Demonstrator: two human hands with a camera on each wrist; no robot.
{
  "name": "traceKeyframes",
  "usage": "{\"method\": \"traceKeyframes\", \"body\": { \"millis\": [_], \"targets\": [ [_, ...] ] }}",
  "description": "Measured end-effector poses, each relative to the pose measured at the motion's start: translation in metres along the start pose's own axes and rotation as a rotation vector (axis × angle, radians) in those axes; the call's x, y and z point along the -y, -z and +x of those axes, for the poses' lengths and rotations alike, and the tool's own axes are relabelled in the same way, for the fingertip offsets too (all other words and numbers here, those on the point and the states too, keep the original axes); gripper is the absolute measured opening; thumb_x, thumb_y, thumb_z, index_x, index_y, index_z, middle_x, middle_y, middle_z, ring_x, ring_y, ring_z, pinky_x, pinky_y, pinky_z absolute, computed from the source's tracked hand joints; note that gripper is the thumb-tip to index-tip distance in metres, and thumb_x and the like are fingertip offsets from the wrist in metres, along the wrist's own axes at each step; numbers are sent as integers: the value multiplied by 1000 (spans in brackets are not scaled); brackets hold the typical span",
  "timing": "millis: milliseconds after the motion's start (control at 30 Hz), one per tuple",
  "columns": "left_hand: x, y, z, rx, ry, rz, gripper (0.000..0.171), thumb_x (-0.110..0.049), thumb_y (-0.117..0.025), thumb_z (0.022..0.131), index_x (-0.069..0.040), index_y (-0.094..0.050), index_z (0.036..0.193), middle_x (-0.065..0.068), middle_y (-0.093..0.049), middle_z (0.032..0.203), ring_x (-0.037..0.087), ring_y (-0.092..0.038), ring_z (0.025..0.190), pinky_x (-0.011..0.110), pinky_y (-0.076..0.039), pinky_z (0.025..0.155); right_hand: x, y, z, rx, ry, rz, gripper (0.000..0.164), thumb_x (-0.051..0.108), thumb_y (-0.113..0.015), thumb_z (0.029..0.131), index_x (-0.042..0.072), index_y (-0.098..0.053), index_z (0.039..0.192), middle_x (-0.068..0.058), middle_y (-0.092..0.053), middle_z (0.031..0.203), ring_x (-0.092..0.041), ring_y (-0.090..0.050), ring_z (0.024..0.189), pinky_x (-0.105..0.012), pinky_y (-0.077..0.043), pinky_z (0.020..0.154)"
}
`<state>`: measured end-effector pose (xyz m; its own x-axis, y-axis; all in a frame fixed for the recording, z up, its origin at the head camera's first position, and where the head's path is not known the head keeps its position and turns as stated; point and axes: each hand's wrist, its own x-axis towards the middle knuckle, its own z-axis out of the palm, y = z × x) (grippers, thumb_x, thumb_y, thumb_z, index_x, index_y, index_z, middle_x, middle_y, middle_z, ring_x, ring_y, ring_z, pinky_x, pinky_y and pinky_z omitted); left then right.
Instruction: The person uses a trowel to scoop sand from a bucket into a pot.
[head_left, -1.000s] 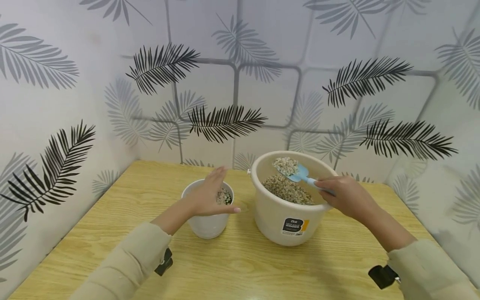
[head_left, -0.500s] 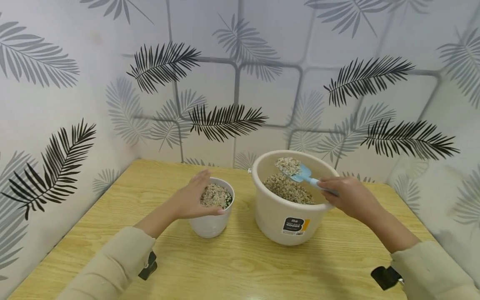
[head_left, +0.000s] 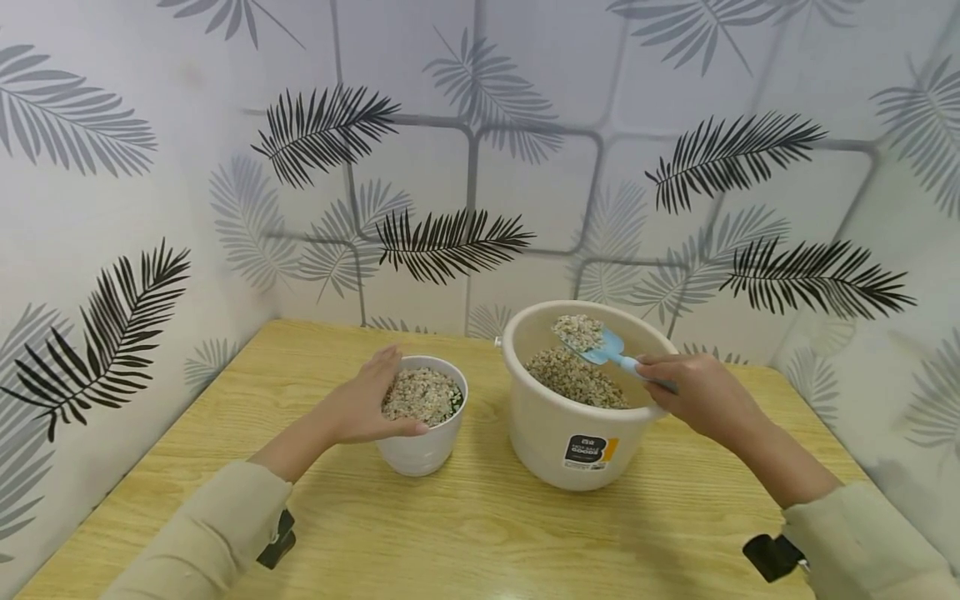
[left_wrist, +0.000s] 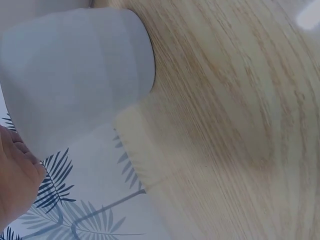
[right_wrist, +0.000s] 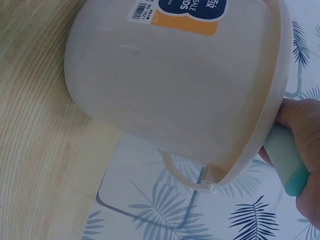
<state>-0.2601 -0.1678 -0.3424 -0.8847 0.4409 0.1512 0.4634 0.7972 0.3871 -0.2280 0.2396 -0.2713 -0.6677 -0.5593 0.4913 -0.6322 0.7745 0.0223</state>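
Observation:
A small white pot filled near its rim with pale granules stands at centre left in the head view; some dark green shows at the right edge of the fill. My left hand spreads around its left side, fingers behind the rim and thumb across the front. The left wrist view shows the pot's wall beside my fingers. My right hand grips the handle of a light blue trowel, its blade heaped with granules over a larger cream bucket. Coarse granules lie inside the bucket.
Both containers stand on a light wood-grain table, with a gap between them. A leaf-patterned wall rises right behind the table. The bucket's handle hangs at its side in the right wrist view.
My left hand has moved left and down from over the pot to its left side, uncovering the granules. My right hand and the loaded trowel have barely shifted.

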Motion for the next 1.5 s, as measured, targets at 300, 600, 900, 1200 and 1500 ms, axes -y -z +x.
{"method": "traceKeyframes", "body": {
  "millis": [300,600,900,1200,1500],
  "targets": [
    [9,-3,-4,7,33,7,115,-62,-65,74,6,-8,147,23,-8,154,40,-9,142,58,-22,110,1,2,1,21,-3,-20,21,-2,-70,76,-5,-71,97,-18,-70,100,-36,-67,90,-45,-54,74],
    [16,-4,-7,9,33,16,116,-59,-67,73,10,-9,145,27,-9,153,43,-10,141,57,-19,112,2,7,2,46,-13,-28,21,-2,-69,77,-6,-71,97,-19,-69,102,-36,-66,90,-44,-55,73],
    [19,-5,-7,12,34,15,117,-61,-66,73,10,-8,145,27,-8,153,43,-8,141,56,-18,112,5,12,4,54,18,-25,21,-2,-68,77,-6,-71,97,-20,-69,100,-36,-67,88,-44,-55,71],
    [20,-6,-7,11,38,17,117,-61,-67,73,11,-9,144,28,-8,152,43,-8,141,56,-17,113,12,16,4,79,1,-15,23,-2,-69,77,-6,-70,100,-20,-69,103,-36,-67,89,-43,-55,70],
    [21,-6,-7,6,41,17,117,-59,-68,73,13,-9,144,30,-9,152,43,-9,141,54,-16,114,22,17,5,50,45,-16,23,-2,-69,76,-4,-71,98,-18,-70,102,-33,-68,86,-39,-55,66]
  ]
}}
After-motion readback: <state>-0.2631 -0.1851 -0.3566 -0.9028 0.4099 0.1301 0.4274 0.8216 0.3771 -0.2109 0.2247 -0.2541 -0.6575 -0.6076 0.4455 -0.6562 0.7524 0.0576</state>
